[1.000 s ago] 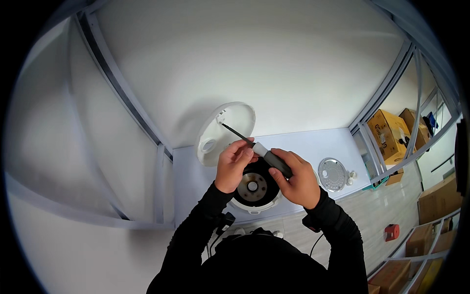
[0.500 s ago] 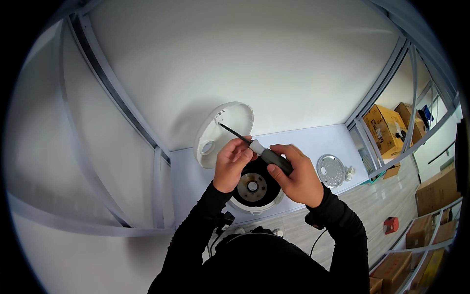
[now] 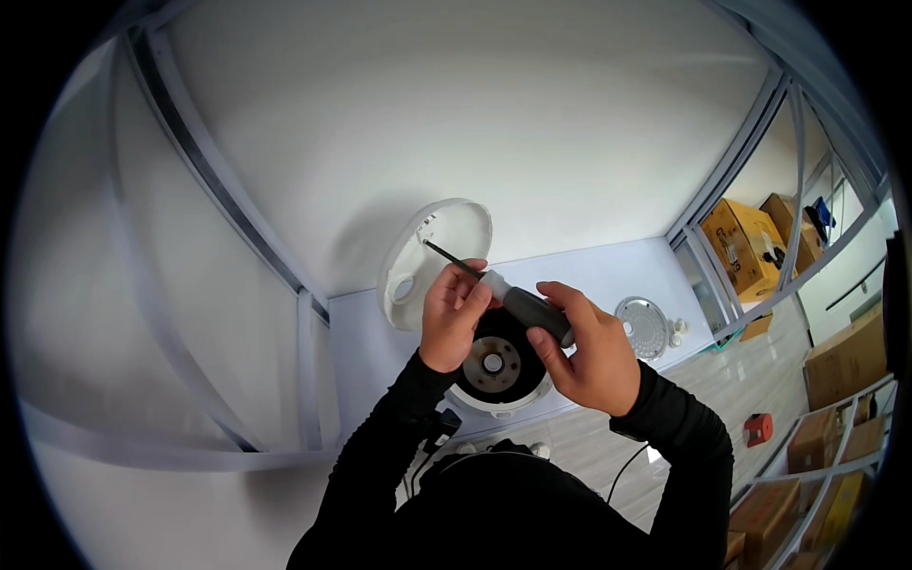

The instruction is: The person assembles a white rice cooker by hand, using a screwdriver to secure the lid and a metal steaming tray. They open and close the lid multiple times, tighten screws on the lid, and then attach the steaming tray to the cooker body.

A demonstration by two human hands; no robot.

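A screwdriver (image 3: 537,314) with a thick dark grey handle and light grey collar slants up to the left. My right hand (image 3: 591,353) holds the handle from the right, thumb on its near side. The fingers of my left hand (image 3: 449,318) pinch it around the shaft and collar. Its tip meets the inner face of a raised white lid (image 3: 415,258), near the upper edge; any screw there is too small to make out. Below my hands is the open rice cooker (image 3: 497,366), its inner pot out and the round heating plate showing in the dark cavity.
A round perforated metal plate (image 3: 643,329) lies on the white table (image 3: 608,270) at the right, beside small white parts (image 3: 677,332). Cardboard boxes (image 3: 744,249) and a red object (image 3: 758,429) are farther right. A wall rises behind the table.
My right hand has shifted slightly right and down along the handle, its fingers opening a little around it. The tip stays at the same spot on the lid.
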